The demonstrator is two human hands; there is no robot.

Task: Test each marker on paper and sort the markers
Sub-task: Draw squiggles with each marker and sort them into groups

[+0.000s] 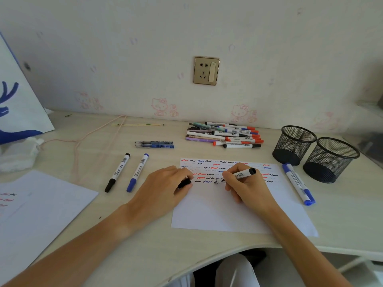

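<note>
Right hand (246,187) grips black whiteboard marker (236,176), tip on scribbled paper (228,212); left hand (163,188) pinches black cap (184,183). Two mesh cups (315,153) near table's right edge.

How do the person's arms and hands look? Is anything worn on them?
Both forearms are bare: no sleeve shows on either. The left hand and the right hand wear no glove, and no ring, watch or bracelet is visible on them.

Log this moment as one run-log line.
step: testing | right hand: black marker, tip on paper | left hand: black cap | mesh cups: look empty
</note>
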